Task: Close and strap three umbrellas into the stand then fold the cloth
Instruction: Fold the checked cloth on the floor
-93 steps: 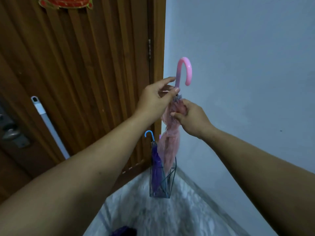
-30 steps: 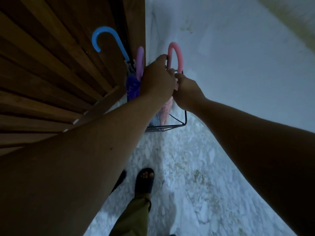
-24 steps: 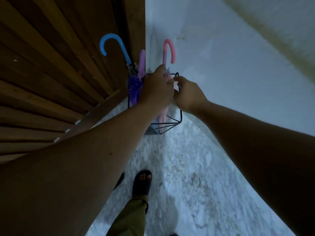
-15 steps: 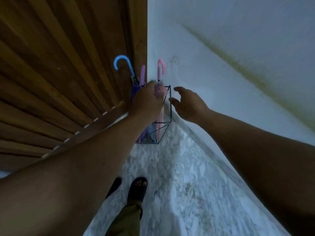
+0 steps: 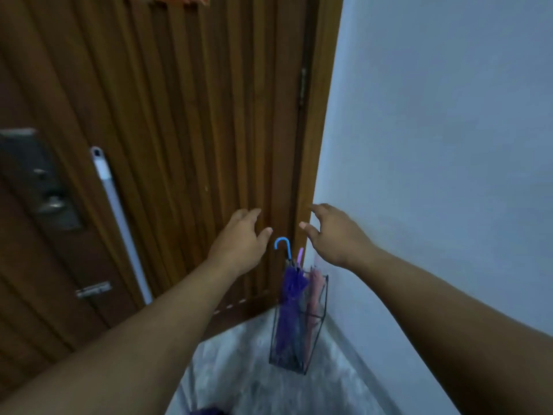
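Wire stand point(image 5: 324, 298) holds purple umbrella point(image 5: 288, 298) and pink umbrella point(image 5: 314, 292); above them, left hand point(image 5: 239, 244) and right hand point(image 5: 332, 235) hover, fingers spread, holding nothing.

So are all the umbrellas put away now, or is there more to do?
Almost. The wire stand holds closed umbrellas: a purple one with a blue handle, a pink one, and a purple handle tip between them suggests a third. The left hand and right hand are open and hold nothing. Folding the cloth is left; no cloth can be identified here.
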